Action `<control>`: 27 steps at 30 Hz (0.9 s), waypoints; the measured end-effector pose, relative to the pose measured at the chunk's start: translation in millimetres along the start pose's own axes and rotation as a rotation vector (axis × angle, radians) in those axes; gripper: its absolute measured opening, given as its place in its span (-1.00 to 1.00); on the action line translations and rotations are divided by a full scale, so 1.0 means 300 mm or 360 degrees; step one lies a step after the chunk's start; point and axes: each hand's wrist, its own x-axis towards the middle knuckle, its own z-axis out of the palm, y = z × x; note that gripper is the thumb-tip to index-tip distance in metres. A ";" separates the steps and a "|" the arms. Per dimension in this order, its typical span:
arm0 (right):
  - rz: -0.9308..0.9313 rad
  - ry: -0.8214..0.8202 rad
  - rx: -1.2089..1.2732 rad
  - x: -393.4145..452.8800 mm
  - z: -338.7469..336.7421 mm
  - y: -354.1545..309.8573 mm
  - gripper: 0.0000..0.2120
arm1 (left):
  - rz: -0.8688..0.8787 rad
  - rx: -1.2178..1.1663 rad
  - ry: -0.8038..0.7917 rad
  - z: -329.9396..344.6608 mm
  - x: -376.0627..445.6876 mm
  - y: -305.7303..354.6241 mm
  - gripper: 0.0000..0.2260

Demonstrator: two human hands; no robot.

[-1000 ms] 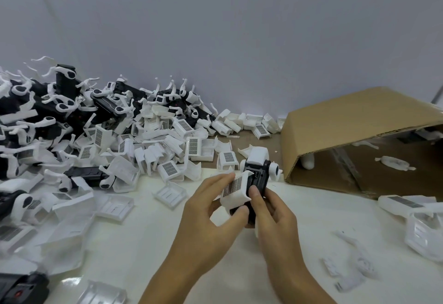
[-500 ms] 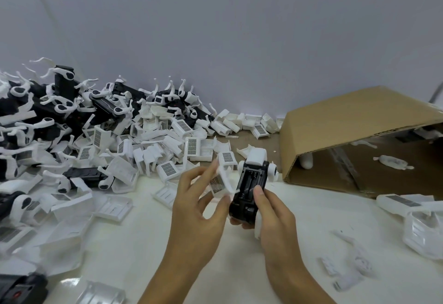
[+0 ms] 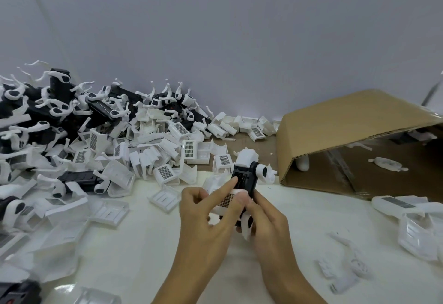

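Note:
I hold a small black device (image 3: 245,178) with white end pieces upright above the white table (image 3: 134,255), in the middle of the view. My right hand (image 3: 266,224) grips its lower part from the right, thumb on its front. My left hand (image 3: 206,217) pinches a white cover with a dotted grid (image 3: 226,202) against the device's lower front, index finger stretched up onto the black body.
A big heap of white covers (image 3: 148,152) and black-and-white devices (image 3: 57,109) fills the left and back. A cardboard box (image 3: 354,136) lies on its side at the right, loose white parts inside. More white parts (image 3: 417,229) lie at the right edge.
Half a second ago my left hand held the white cover apart, left of the device. Now the cover lies against the device's front, with my left index finger on the black body.

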 end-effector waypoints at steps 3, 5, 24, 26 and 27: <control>-0.0004 -0.0016 -0.0017 0.002 0.000 0.007 -0.73 | 0.0066 -0.0144 0.0065 -0.001 -0.002 -0.007 -0.68; -0.0022 -0.0025 -0.0041 0.003 0.003 0.010 -0.67 | 0.0120 -0.0193 0.0114 -0.006 0.002 -0.017 -0.51; -0.0174 -0.0062 -0.0209 -0.013 0.009 -0.005 -0.66 | -0.0027 -0.0385 0.0247 -0.002 0.004 -0.017 -0.55; -0.0096 -0.0021 -0.0019 -0.006 0.006 -0.012 -0.74 | 0.0077 -0.0411 0.0374 -0.020 0.021 -0.028 -0.42; -0.0064 -0.0012 0.0047 -0.003 0.003 -0.012 -0.75 | 0.0091 -0.0428 0.0415 -0.028 0.029 -0.032 -0.45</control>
